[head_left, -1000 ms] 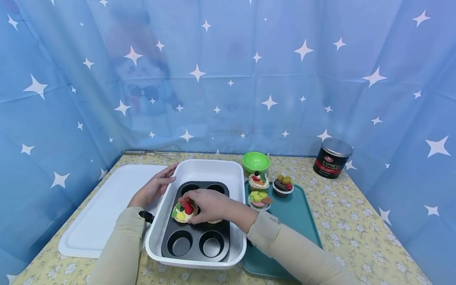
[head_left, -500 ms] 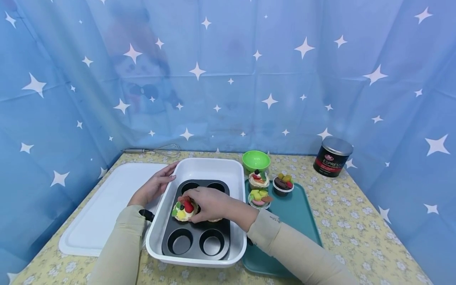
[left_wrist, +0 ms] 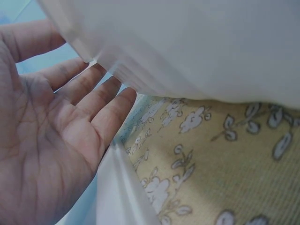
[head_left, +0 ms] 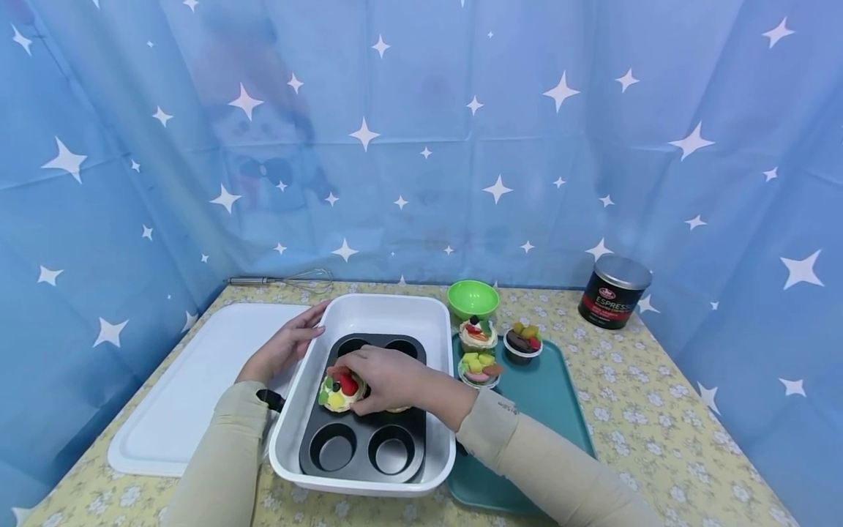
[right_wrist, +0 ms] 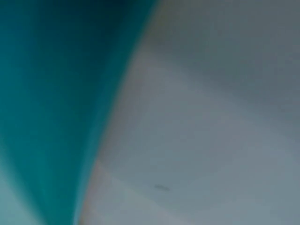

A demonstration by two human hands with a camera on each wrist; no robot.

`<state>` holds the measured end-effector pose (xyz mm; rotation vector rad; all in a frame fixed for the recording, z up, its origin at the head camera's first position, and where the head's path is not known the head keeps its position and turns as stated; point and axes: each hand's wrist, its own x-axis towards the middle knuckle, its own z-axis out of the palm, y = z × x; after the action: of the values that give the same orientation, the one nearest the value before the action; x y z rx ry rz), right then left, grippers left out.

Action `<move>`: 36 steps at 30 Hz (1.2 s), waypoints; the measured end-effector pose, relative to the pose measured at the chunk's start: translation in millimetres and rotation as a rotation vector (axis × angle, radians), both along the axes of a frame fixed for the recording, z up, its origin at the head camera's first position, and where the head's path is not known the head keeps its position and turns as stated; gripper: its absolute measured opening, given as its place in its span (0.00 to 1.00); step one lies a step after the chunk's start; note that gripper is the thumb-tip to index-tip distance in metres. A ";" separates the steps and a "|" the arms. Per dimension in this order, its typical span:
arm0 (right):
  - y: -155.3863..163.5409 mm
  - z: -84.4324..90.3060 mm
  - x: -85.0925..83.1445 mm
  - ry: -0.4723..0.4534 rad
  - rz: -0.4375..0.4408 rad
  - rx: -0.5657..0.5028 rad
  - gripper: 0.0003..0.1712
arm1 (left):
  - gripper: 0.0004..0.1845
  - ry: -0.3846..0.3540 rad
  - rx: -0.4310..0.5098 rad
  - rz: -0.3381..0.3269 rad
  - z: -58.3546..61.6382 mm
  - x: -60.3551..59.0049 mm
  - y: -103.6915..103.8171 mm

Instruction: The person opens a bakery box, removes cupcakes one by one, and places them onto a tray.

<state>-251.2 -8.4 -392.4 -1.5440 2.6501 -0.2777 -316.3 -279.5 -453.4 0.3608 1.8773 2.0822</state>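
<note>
My right hand [head_left: 385, 379] gripped the fruit cupcake [head_left: 340, 391] at the muffin tin's [head_left: 362, 450] left edge; my left hand [head_left: 285, 346], fingers straight, rested against the white dish's [head_left: 369, 313] left rim.

The right wrist view is blurred throughout: only a teal band [right_wrist: 42, 108] against a pale grey-white surface [right_wrist: 211, 117] can be made out, and no hand or cupcake shows in it.

In the head view the right hand [head_left: 385, 377] covers the far side of the fruit-topped cupcake [head_left: 340, 391], so the grip beneath the fingers cannot be told. The same hand hides a second item [head_left: 395, 408] in the muffin tin [head_left: 362, 439]; only a pale sliver shows.

The left wrist view cuts off the left hand [left_wrist: 47, 136] at the left and bottom edges. The white dish wall [left_wrist: 187, 47] fills the top, and fingertip contact with it is unclear.

The tin's label [head_left: 609, 306] is too small to read fully.
</note>
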 end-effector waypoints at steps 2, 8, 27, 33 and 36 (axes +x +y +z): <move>0.4 0.0 0.0 0.012 0.006 -0.002 0.39 | 0.39 0.008 -0.002 -0.003 -0.4 0.3 -0.2; 1.8 1.1 -0.4 0.011 0.021 -0.060 0.38 | 0.38 0.033 -0.024 -0.006 -0.2 1.9 -0.8; 16.0 17.2 -1.1 -0.097 0.008 -0.172 0.42 | 0.38 0.023 -0.023 0.005 0.6 1.8 0.0; 28.6 22.5 -6.3 -0.122 -0.009 -0.213 0.43 | 0.38 0.000 -0.008 0.015 0.3 1.2 1.0; 33.5 25.0 -7.6 -0.117 -0.031 -0.218 0.43 | 0.38 -0.003 -0.003 0.016 0.1 0.6 0.7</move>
<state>-258.7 25.1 -367.5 -1.4908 2.6272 -0.6583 -315.7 -278.8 -453.3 0.3424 1.8876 2.0884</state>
